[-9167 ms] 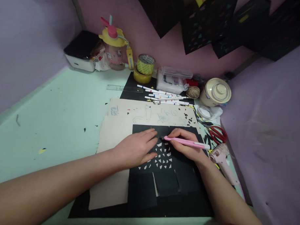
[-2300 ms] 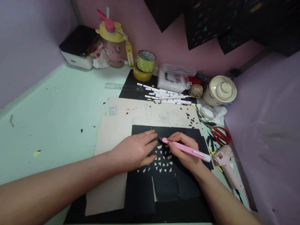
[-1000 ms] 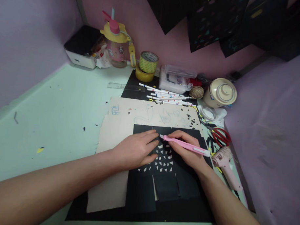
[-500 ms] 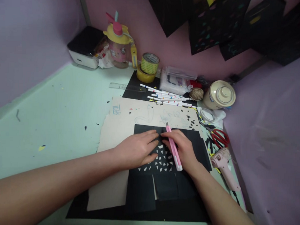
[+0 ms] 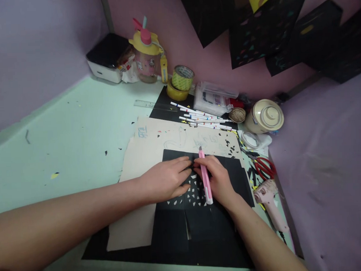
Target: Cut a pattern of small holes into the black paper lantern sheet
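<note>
Head view: the pink craft knife [image 5: 205, 178] has swung round; a second ago its blade aimed at the black paper [image 5: 170, 226], now it points away toward the markers [image 5: 200, 118]. Right hand [image 5: 220, 178] is gripping it, fingertips down by the paper's top edge, can't tell if they're pinching a scrap. Left hand [image 5: 168, 180] hasn't budged, flat on the sheet. Plenty of tabletop [image 5: 80, 143] to the left; right side's tight, with scissors [image 5: 265, 168] and a glue gun [image 5: 271, 205] near the paper's edge.
</note>
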Tool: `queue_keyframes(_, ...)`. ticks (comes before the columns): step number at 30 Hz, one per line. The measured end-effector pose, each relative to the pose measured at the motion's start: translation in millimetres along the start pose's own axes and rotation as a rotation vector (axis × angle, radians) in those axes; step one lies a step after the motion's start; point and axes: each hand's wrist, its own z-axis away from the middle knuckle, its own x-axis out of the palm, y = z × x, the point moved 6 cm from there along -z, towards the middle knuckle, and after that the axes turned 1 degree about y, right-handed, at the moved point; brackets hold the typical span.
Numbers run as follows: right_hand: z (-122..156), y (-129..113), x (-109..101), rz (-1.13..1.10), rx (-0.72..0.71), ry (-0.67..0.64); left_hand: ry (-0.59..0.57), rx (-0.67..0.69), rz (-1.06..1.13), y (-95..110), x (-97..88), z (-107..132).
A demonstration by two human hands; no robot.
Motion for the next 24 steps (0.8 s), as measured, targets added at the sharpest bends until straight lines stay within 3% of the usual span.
queue_keyframes(7,1,-2,-1,0.06,-0.004,0.031,0.009,0.005,-0.038,0,1.1,-1)
queue_keyframes(10,2,-1,-9,0.07,0.027,0.118,0.012,0.007,-0.045,0,1.8,0)
queue_keyframes(12,2,5,-21,0.076,0.075,0.249,0.011,0.004,-0.043,-1,1.9,0)
queue_keyframes(16,11,30,-63,0.136,0.217,0.66,-0.005,0.011,-0.037,-1,2.0,2)
queue_keyframes(18,16,43,-80,0.212,0.278,0.776,-0.019,0.015,-0.041,-1,2.1,2)
queue_keyframes(21,16,58,-87,0.296,0.375,0.645,-0.021,0.017,-0.065,-2,0.8,1)
queue_keyframes(24,11,55,-77,0.258,0.301,0.438,0.009,0.028,-0.096,0,-3.2,-1)
